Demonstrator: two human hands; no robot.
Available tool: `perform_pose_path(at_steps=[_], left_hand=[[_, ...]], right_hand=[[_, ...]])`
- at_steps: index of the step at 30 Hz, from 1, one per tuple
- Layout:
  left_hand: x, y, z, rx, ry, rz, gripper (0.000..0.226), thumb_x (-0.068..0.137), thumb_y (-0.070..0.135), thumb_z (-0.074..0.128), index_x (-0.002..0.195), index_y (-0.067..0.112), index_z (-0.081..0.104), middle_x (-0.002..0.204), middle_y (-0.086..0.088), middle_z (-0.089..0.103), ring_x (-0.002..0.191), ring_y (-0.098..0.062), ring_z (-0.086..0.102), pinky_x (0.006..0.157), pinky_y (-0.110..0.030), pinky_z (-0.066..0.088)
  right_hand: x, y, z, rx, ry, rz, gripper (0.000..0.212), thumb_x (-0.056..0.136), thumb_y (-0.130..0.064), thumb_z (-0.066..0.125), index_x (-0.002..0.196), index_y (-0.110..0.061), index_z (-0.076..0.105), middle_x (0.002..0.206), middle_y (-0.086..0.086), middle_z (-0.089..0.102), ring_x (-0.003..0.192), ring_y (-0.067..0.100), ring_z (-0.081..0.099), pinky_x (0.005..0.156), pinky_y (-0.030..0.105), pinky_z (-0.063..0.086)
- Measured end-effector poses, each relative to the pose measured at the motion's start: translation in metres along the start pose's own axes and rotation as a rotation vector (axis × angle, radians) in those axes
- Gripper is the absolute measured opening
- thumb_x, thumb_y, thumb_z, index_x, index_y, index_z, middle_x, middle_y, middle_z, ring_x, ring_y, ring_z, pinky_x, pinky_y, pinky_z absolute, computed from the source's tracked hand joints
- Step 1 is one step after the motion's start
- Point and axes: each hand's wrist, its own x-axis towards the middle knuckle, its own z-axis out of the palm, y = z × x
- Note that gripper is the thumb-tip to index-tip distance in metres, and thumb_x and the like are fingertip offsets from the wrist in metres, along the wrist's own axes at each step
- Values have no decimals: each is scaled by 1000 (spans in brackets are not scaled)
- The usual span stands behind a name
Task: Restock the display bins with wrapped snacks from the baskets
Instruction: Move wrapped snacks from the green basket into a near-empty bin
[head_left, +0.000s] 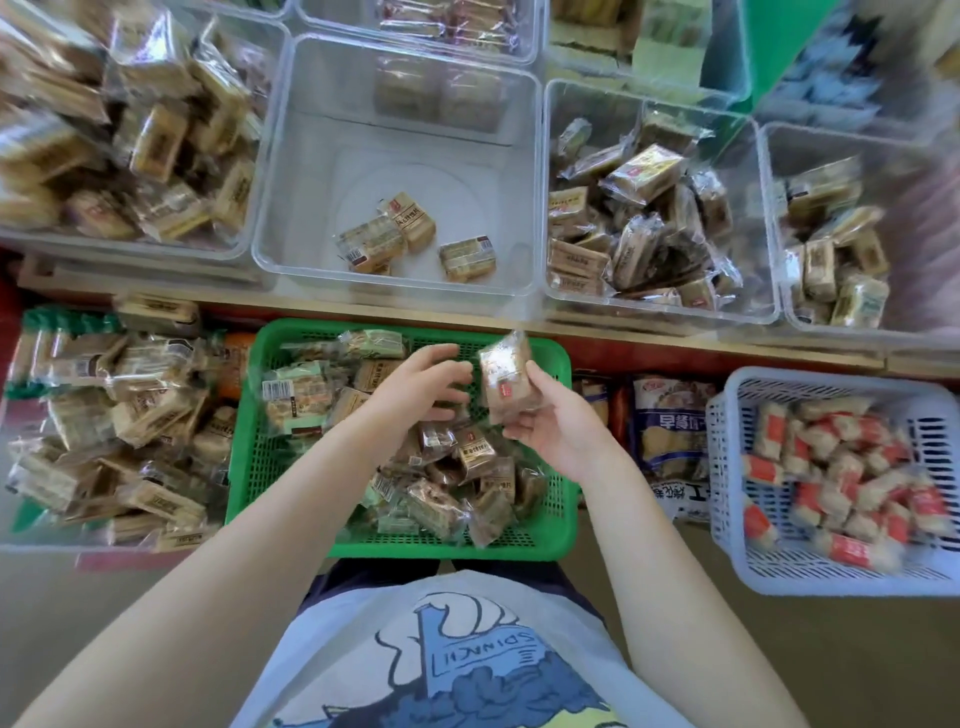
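Right hand: the right hand (558, 423) holds a wrapped snack (506, 376) upright between thumb and curled fingers, above the far right part of the green basket (291, 519).
Left hand: the left hand (421, 387) hovers palm down over the basket, fingers loosely spread and slightly bent; whether it touches the packets beneath cannot be told.
Green basket: sits directly in front of the person, part-filled with brown and pale green wrapped packets; a barcode label shows on one at the left.
Middle bin: the clear middle bin (291, 171) beyond the basket holds only three tan packets (410, 241) near its front wall; their dark printing is too small to read.
Neighbouring bins: the left bin (244, 244) is heaped with tan packets, and the right bin (769, 306) holds a lower pile; both are blurred.
Lavender basket: at the right, the lavender basket (727, 499) carries red-and-white wrapped snacks, their print illegible, its right side cut off by the frame.
Blue bag: a blue bag (670, 421) between the two baskets bears white Chinese characters, partly hidden by the right arm.
Shirt: the shirt (467, 654) shows a blue drawing with lettering seen upside down, not clearly legible.
Far row: the bins along the top edge are cut off and smeared.
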Motion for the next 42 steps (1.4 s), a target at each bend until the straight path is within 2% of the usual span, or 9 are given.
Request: perform_pose_path(at_steps=[5, 9, 14, 22, 25, 28, 32, 36, 42], left_hand=[[-10, 41, 19, -203, -131, 154, 42, 91, 27, 71, 131, 20, 60, 120, -8, 72, 112, -26, 68, 102, -48, 52], [-17, 69, 36, -36, -27, 286, 47, 76, 31, 83, 119, 33, 66, 108, -4, 75, 102, -21, 72, 97, -46, 55], [-9, 101, 66, 196, 28, 475, 42, 90, 36, 73, 130, 33, 60, 106, 6, 74, 98, -9, 70, 82, -24, 55], [59, 84, 51, 1139, 380, 451, 63, 101, 58, 27, 147, 16, 41, 133, -11, 63, 122, -28, 57, 108, -47, 30], [66, 71, 49, 1301, 394, 450, 64, 101, 59, 18, 147, 22, 44, 137, -7, 62, 126, -26, 55, 110, -47, 27], [67, 74, 50, 1310, 383, 432, 63, 101, 59, 18, 148, 25, 43, 144, -6, 57, 131, -26, 51, 112, -47, 25], [61, 72, 38, 1321, 359, 480, 67, 100, 61, 17, 150, 24, 41, 147, -5, 53, 136, -24, 46, 115, -46, 24], [50, 58, 13, 1285, 585, 491, 69, 101, 60, 15, 152, 19, 36, 157, -8, 39, 147, -26, 30, 123, -48, 6], [50, 36, -4, 1372, 603, 459, 74, 97, 65, 5, 159, 27, 18, 165, -4, 19, 153, -24, 9, 122, -40, -9]], right_hand=[[-27, -15, 7, 210, -166, -86, 50, 108, -35, 31, 136, -1, 57, 118, 25, 66, 92, 31, 68, 76, 36, 55], [-38, -37, 2, 168, -151, -210, 55, 104, -43, 41, 141, -5, 54, 136, 27, 58, 119, 40, 60, 101, 51, 51], [-49, -70, -14, -15, -69, -377, 43, 99, -29, 57, 134, -5, 55, 120, 23, 68, 96, 36, 71, 87, 50, 58], [-18, -141, -85, -832, 802, -728, 43, 101, -17, 51, 143, -21, 49, 134, -4, 54, 121, 12, 49, 101, 29, 40], [15, -133, -109, -1357, 691, -554, 54, 105, -31, 42, 157, -19, 31, 162, 11, 29, 150, 29, 22, 120, 45, 21], [24, -131, -117, -1471, 634, -449, 60, 106, -45, 34, 160, -22, 23, 168, 10, 15, 155, 28, 8, 123, 50, 11], [15, -128, -95, -1431, 766, -675, 44, 100, -31, 47, 140, -14, 55, 155, 14, 41, 147, 32, 30, 120, 53, 22], [7, -77, -42, -1143, 741, -1098, 25, 90, -15, 48, 101, -6, 68, 102, 9, 66, 98, 27, 60, 87, 41, 48], [58, 11, -20, -1303, 358, -480, 19, 96, -15, 47, 103, -13, 64, 102, 5, 63, 95, 27, 59, 74, 37, 48]])
